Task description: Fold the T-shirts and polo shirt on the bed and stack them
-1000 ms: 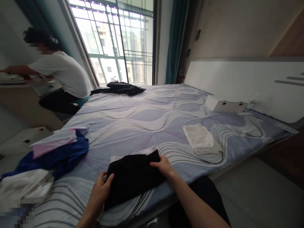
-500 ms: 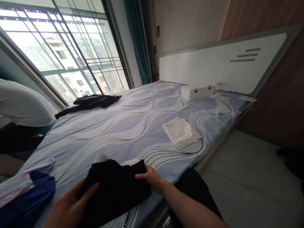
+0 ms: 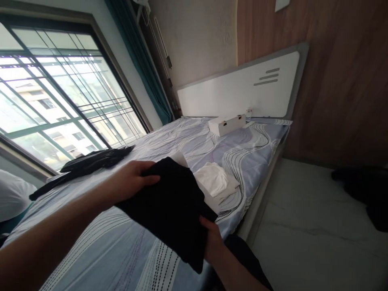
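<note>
Folded black cloth (image 3: 169, 206) is held just above the bed (image 3: 121, 250), near its right edge. Left hand (image 3: 133, 180) pinches the cloth's far edge, thumb on top; right hand (image 3: 212, 238) grips its near corner, fingers hidden underneath. White cloth (image 3: 214, 180) lies on the bed

Head camera, tilted, close above bed (image 3: 121, 246), facing headboard (image 3: 230, 93).

Matt black cloth garment (image 3: 169, 198), printed cotton bedsheet (image 3: 242, 149)
</note>
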Demonstrator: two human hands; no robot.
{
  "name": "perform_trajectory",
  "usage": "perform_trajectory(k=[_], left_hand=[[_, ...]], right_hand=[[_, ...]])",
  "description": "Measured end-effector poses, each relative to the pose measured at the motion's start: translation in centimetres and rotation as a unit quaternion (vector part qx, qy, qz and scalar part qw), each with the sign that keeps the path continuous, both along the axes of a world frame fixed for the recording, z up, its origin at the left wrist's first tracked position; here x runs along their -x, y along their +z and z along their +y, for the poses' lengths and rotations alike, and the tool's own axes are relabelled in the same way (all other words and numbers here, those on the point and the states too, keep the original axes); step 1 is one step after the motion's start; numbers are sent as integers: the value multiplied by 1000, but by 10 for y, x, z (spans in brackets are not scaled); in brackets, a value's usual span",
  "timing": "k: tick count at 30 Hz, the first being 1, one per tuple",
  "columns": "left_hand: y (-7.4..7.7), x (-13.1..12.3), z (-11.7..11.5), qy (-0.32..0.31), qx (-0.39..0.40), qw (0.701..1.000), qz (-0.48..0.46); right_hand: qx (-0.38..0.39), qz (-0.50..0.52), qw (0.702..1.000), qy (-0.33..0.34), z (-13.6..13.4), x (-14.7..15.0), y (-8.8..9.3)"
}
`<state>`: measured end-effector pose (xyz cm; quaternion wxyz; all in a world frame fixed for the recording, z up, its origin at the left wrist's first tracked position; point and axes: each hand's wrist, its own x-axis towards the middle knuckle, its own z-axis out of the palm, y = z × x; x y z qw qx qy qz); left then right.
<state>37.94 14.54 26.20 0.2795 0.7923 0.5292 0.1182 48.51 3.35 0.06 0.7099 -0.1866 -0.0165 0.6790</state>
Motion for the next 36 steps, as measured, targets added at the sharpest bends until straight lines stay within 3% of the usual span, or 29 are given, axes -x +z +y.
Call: perform_trajectory(k=[3,5,7,9,11,14,16,18,21,24,27,30,34,36], left_hand=[[-11,-48,59,-81,43,996,19],[-29,-86,100,-112,-14,993,36],[-60,-122,132,-98,-89,990,58],[-107,-152,149,-63,-124,988,66],[-166,-168,148,-30,-115,991,64],[-254,-164,121,32,-79,995,50],[-299,-149,98,88,-81,993,10],[-328,-134,76,153,-104,979,-84],[-344,-125,53,172,-131,959,-183],[-345,-129,41,119,-125,968,-181],[-346,-129,39,96,-84,965,-228],[-349,-126,42,37,-62,964,-255],[-349,-125,44,-29,-87,974,-205],[-347,-127,42,-31,-122,974,-187]], right_hand=[[46,-69,978,-191,11,-44,9],[62,-120,957,-256,28,-71,5],[93,-185,936,-284,52,-97,-6],[151,-265,909,-283,75,-121,-23],[207,-340,883,-248,89,-141,-41],[238,-411,865,-163,86,-162,-63],[276,-448,837,-146,75,-174,-70],[321,-480,800,-163,65,-186,-73],[310,-505,792,-146,67,-199,-69],[273,-537,788,-126,89,-204,-63],[264,-568,760,-174,110,-212,-59],[273,-610,722,-180,113,-230,-60],[326,-656,665,-144,101,-245,-55],[343,-695,609,-166,102,-238,-43]])
